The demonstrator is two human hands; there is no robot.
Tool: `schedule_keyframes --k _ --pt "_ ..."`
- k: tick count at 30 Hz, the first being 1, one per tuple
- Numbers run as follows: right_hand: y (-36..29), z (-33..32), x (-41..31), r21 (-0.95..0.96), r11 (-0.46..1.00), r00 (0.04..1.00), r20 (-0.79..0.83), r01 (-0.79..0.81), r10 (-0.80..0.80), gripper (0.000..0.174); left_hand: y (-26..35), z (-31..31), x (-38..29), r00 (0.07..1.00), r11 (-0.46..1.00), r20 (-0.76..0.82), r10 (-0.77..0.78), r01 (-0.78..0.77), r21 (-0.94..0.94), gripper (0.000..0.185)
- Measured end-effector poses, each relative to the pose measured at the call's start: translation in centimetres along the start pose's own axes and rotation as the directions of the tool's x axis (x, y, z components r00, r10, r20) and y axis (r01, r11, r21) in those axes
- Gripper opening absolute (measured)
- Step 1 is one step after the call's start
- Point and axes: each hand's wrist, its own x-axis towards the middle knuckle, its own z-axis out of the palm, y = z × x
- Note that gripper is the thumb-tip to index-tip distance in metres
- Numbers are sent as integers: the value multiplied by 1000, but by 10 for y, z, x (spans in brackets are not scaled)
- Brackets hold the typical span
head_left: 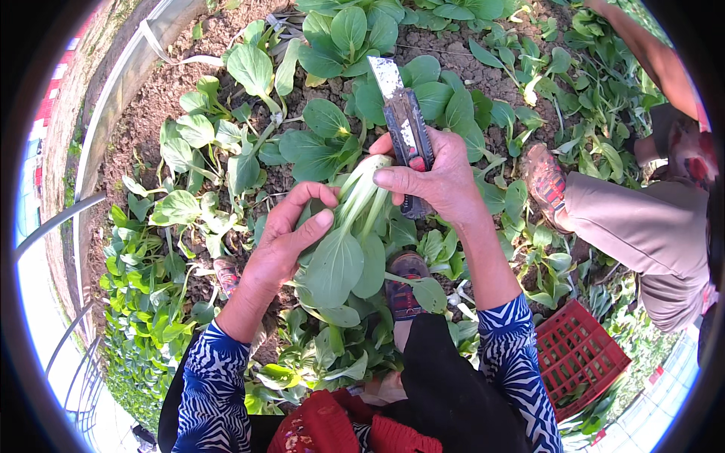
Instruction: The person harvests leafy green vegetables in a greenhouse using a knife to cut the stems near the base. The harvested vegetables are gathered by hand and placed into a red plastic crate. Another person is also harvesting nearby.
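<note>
My right hand point(433, 175) grips a snap-off utility knife point(409, 144) with its dirt-smeared blade extended upward. The thumb and fingers of that hand also pinch the pale base of a cut bok choy head point(354, 226), whose leaves hang down toward me. My left hand point(297, 232) holds the stalks from the left side, thumb and forefinger bent close to them. Other bok choy plants point(325, 133) stand rooted in the soil just beyond my hands. The tips of some left fingers are hidden behind the leaves.
At the right a co-worker's trousered leg point(634, 218) and shoe point(545, 184) are close by, with an arm reaching into plants at upper right. A red plastic crate point(580, 357) lies at lower right. Cut greens lie on the ground. A curved metal hoop point(59, 223) edges the bed at left.
</note>
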Motion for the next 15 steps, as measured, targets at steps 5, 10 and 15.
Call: schedule_keyframes --k 5,10,15 --pt "20 -13 -14 74 994 996 -21 -86 87 36 5 -12 17 956 748 140 259 -290 597 51" --pt "41 -14 -19 117 992 998 41 -49 44 33 -7 -2 20 959 985 259 -116 78 153 58" --pt "51 -7 -16 -137 977 985 22 -164 168 36 -28 1 25 962 970 231 -148 96 224 63"
